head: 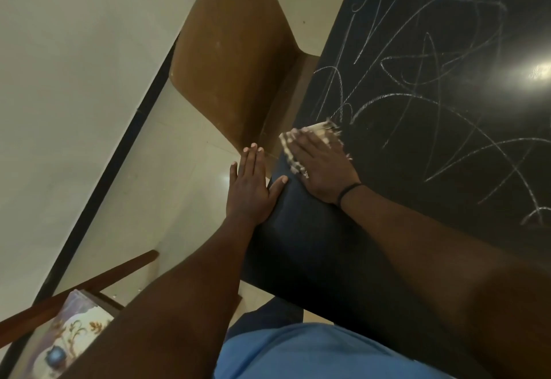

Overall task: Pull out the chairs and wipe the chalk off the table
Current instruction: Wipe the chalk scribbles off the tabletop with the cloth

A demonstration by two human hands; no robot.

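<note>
A black table (447, 152) fills the right side, covered with white chalk scribbles (417, 80). My right hand (323, 169) lies flat on a striped, frayed cloth (316, 132) pressed on the table near its left corner. My left hand (250, 187) rests open against the table's left edge, fingers straight, holding nothing. A brown chair (232, 59) stands beyond the corner, its seat partly under the table's left side. The patch of table near my right wrist shows no chalk.
A second chair with a dark wooden rail (74, 292) and a floral cushion (68, 337) sits at the lower left. A cream wall with a black skirting strip (113, 169) runs diagonally on the left, beside pale floor tiles (185, 175).
</note>
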